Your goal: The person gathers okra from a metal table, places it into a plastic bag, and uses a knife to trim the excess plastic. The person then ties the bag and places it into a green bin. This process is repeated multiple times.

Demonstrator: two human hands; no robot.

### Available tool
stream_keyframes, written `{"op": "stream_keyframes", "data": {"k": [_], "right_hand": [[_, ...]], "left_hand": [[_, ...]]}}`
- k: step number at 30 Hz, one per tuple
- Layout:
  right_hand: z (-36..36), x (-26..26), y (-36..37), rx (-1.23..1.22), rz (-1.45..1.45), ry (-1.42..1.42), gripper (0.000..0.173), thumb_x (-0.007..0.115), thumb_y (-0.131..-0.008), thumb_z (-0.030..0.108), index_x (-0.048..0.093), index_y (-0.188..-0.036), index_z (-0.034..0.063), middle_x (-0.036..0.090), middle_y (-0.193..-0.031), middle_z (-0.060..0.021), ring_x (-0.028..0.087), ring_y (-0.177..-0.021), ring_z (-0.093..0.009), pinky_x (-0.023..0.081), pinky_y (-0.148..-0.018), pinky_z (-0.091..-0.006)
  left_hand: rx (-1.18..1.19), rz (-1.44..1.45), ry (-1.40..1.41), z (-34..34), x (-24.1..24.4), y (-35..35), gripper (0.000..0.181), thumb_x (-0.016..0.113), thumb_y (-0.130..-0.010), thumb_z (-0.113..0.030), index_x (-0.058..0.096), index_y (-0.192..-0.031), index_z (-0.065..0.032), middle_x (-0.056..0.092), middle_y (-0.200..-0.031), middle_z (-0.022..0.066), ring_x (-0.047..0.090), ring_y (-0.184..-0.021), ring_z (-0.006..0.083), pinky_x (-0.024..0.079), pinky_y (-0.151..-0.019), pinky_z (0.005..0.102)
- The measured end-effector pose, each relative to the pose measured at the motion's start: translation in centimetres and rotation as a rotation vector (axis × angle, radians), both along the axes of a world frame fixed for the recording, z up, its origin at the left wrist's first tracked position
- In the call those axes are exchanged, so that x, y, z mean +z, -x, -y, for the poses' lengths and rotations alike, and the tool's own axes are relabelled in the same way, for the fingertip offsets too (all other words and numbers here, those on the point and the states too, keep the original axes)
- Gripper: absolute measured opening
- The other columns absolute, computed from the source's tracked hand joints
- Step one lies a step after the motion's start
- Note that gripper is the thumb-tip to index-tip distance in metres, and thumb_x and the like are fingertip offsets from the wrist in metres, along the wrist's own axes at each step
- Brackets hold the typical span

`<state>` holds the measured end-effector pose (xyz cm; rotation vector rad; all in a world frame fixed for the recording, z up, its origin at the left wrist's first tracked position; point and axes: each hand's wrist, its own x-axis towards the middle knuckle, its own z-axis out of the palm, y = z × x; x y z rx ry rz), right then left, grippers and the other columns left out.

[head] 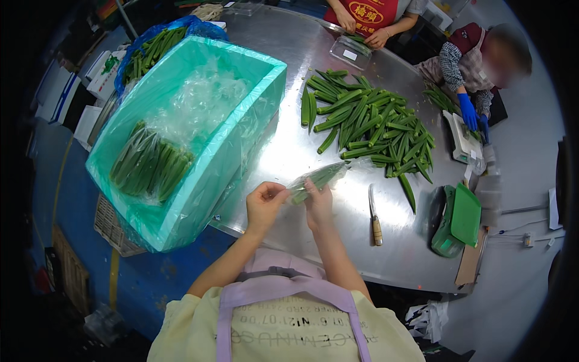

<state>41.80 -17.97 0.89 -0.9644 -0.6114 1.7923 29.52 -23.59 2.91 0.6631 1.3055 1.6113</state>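
Observation:
A clear plastic bag with okra pods inside (319, 178) is held between my two hands above the steel table. My left hand (267, 203) pinches the bag's left end between thumb and fingers. Around the bag's lower side, my right hand (319, 203) grips the pods through the film. A loose pile of green okra (375, 122) lies on the table just beyond. To the right of my right hand rests a knife with a wooden handle (375, 221). Several filled bags of okra (151, 165) lie in a box lined with green plastic (253, 113) at the left.
A green weighing scale (457, 221) stands at the table's right edge, with a white scale (466, 135) farther back. One co-worker's hands hold okra over a clear tray (350, 53); another's blue-gloved hands are at the white scale. Okra in a blue bag (154, 50) sits behind the box.

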Motion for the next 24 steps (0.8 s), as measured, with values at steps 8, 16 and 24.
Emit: {"op": "stream_keyframes", "data": {"k": [8, 16, 24], "right_hand": [[0.2, 0.4, 0.2, -0.008, 0.088, 0.015, 0.023, 0.060, -0.087, 0.007, 0.048, -0.106, 0.0015, 0.058, -0.094, -0.0075, 0.060, -0.079, -0.018, 0.051, -0.070, -0.0321], [0.7, 2.5, -3.0, 0.458, 0.174, 0.024, 0.036, 0.059, -0.079, 0.015, 0.048, -0.110, 0.0003, 0.058, -0.088, -0.0084, 0.056, -0.066, -0.013, 0.048, -0.057, -0.0262], [2.4, 3.3, -4.9, 0.738, 0.065, 0.000, 0.035, 0.058, -0.081, 0.008, 0.046, -0.113, 0.0013, 0.059, -0.090, -0.0081, 0.055, -0.066, -0.012, 0.047, -0.057, -0.0249]], "left_hand": [[0.108, -0.061, -0.058, -0.4, -0.9, 0.8, 0.009, 0.066, -0.079, 0.004, 0.061, -0.085, -0.0001, 0.061, -0.074, 0.0027, 0.056, -0.064, 0.0081, 0.046, -0.060, 0.0203], [-0.010, -0.255, 0.132, -1.3, -2.2, 4.4, 0.031, 0.065, -0.083, -0.018, 0.057, -0.108, -0.0021, 0.058, -0.104, 0.0090, 0.054, -0.095, 0.0152, 0.041, -0.083, 0.0278], [-0.340, 0.088, 0.424, -3.9, 0.8, 2.9, 0.047, 0.051, -0.092, -0.040, 0.049, -0.128, -0.0100, 0.050, -0.122, 0.0090, 0.047, -0.108, 0.0165, 0.036, -0.091, 0.0280]]}}
